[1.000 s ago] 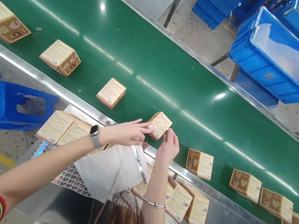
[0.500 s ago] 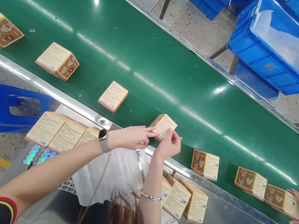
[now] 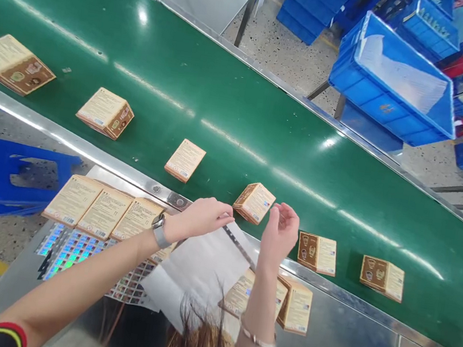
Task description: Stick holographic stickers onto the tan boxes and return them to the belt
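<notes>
My left hand [image 3: 209, 216] has its fingers pressed together on the top of a white sheet [image 3: 205, 262], just left of a brown and cream box [image 3: 255, 202] on the green belt. A small shiny sticker [image 3: 266, 204] shows on this box's cream face. At the box's right side is my right hand [image 3: 281, 230], its thumb and fingers apart and nothing seen between them. Under my left forearm, a sheet of shiny stickers [image 3: 71, 254] lies partly hidden beside a row of cream boxes [image 3: 104, 212].
More boxes stand on the green conveyor belt [image 3: 233, 104], to the left and right. Other boxes [image 3: 297, 308] sit by my right forearm on the metal table [image 3: 341, 340]. A blue crate [image 3: 393, 99] with white sheets is beyond the belt. Hair covers part of the lower middle.
My right hand has come off the box and moved right, uncovering the sticker. My left hand has drawn back from the box, and the white sheet has shifted right. The other person's hand has left the view.
</notes>
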A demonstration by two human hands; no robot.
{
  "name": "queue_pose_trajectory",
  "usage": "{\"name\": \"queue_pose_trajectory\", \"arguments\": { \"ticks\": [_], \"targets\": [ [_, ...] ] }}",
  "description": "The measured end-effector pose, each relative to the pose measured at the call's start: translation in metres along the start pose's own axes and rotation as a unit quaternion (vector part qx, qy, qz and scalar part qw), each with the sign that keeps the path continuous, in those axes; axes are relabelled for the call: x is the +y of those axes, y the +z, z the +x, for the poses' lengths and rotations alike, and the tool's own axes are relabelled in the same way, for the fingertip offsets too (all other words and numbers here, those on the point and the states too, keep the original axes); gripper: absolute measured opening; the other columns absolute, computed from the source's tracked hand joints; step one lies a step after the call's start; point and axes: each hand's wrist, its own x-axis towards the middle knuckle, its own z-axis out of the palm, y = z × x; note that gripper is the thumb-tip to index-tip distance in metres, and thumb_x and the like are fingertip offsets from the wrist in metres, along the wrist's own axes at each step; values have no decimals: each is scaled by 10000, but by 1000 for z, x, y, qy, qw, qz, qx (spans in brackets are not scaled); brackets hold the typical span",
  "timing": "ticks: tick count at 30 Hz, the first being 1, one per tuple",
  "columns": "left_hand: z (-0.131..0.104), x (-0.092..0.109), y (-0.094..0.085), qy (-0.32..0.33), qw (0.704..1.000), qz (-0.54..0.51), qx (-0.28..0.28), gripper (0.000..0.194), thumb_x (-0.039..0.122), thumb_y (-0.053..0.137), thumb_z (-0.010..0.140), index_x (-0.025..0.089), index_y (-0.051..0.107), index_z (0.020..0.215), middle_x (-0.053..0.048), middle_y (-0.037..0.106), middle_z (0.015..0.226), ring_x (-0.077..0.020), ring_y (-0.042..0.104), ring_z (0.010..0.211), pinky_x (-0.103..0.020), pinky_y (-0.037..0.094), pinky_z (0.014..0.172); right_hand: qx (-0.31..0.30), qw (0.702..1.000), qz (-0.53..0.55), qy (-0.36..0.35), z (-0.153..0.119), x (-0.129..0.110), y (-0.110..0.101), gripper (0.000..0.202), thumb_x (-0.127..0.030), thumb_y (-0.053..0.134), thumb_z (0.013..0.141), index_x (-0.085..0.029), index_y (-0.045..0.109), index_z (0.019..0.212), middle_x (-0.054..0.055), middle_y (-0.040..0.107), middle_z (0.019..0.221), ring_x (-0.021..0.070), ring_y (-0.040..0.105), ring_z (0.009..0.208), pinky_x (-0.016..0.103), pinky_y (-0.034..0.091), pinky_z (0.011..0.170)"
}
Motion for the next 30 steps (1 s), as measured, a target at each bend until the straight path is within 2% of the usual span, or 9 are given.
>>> {"name": "queue_pose_trajectory", "arguments": {
  "ticks": [2,4,9,14,18,22,25,27,30],
  "targets": [
    [-11,2,-1,-30,998,-48,38,286,338,443,939,182,668,853,-13,676,726,-188,633,713,-270,438,637,-152,983,-26,-103,-24,-10,-16,290,-437,566,867,-210,616,1039,86,694,1065,220,640,1003,384,502,882],
    [-21,3,-2,-43,990,-123,56,316,365,428,929,176,650,807,4,626,692,-159,573,661,-249,387,584,-242,955,-64,-162,-45,-13,-25,278,-431,559,888,-227,640,1057,84,705,1066,232,626,1024,373,517,822],
    [-45,8,1,-55,976,-207,36,326,403,375,931,181,563,785,25,517,671,-140,488,636,-248,367,586,-231,926,-124,-270,-60,-9,-22,199,-304,487,953,-230,627,1073,30,712,868,195,637,862,367,461,819],
    [-56,10,3,-63,979,-174,88,286,342,351,933,200,439,701,22,506,678,-147,482,660,-269,362,616,-233,871,-175,-395,-56,-14,-14,162,-214,469,976,-233,630,971,18,717,893,165,632,819,367,375,875],
    [-57,8,3,-73,979,-159,102,296,335,335,948,206,431,699,25,495,650,-151,481,635,-280,350,600,-208,863,-175,-426,-63,-22,-10,123,-202,519,959,-223,619,892,32,720,909,173,631,839,397,362,938],
    [-57,0,-5,-110,975,-129,146,283,302,330,951,214,424,699,24,498,634,-159,496,619,-288,357,581,-225,906,-93,-347,-66,-28,-3,117,-241,558,928,-237,639,843,49,720,960,197,640,936,407,415,928],
    [-55,-15,-17,-93,981,-31,166,280,268,318,953,218,434,704,-13,565,691,-196,556,718,-324,432,656,-218,964,44,-145,-56,-27,16,167,-373,594,887,-222,637,832,84,701,1096,220,631,1040,404,475,913],
    [-53,-30,-24,-17,987,30,155,277,235,329,950,211,452,703,-75,662,937,-237,591,998,-381,470,851,-196,972,132,-4,-44,-22,38,231,-436,622,844,-206,643,854,91,681,1177,216,628,1074,390,493,923],
    [-47,-49,-28,76,989,81,97,278,198,341,953,200,482,715,-76,549,1398,-258,354,1408,-460,312,1139,-173,962,189,98,-25,-8,73,321,-489,664,767,-189,658,881,90,683,1181,206,644,1055,364,510,918]
  ]
}}
